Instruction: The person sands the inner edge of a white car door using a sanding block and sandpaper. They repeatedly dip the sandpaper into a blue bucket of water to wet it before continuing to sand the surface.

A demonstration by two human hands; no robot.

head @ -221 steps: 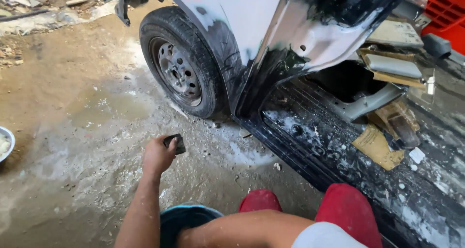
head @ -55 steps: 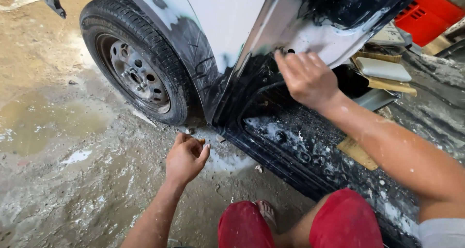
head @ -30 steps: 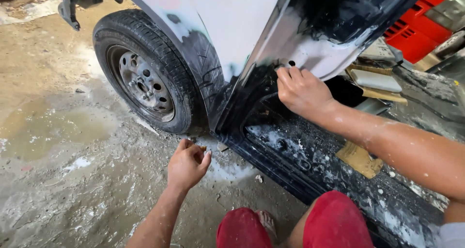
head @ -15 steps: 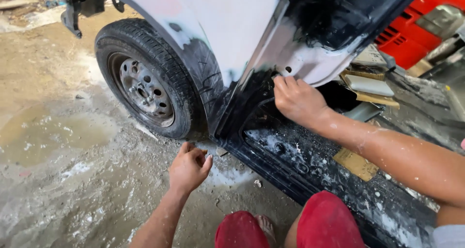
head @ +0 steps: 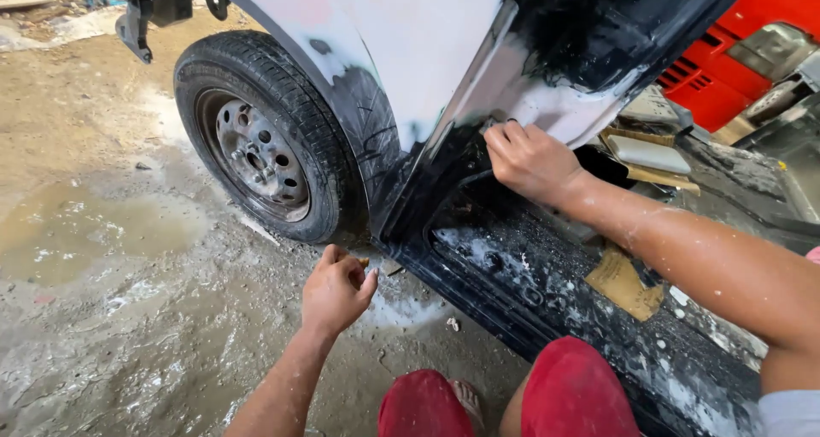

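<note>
My right hand (head: 530, 159) pressed flat against the sanded white-and-black car door pillar (head: 512, 87), fingers curled close together, with nothing visibly gripped. My left hand (head: 335, 290) hung loosely cupped above the wet concrete floor (head: 128, 317), just beside the black steel-rimmed tyre (head: 265, 138); its contents I couldn't tell.

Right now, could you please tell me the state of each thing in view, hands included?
Left hand: loosely curled, low by the sill's front corner.
Right hand: pressed flat on the black door pillar.
Black rubber tyre on its steel wheel: mounted, resting on the ground.
Black door sill: exposed, wet, flecked white.
Concrete floor: wet, puddled.
White-sanded body panel: patchy.
</note>
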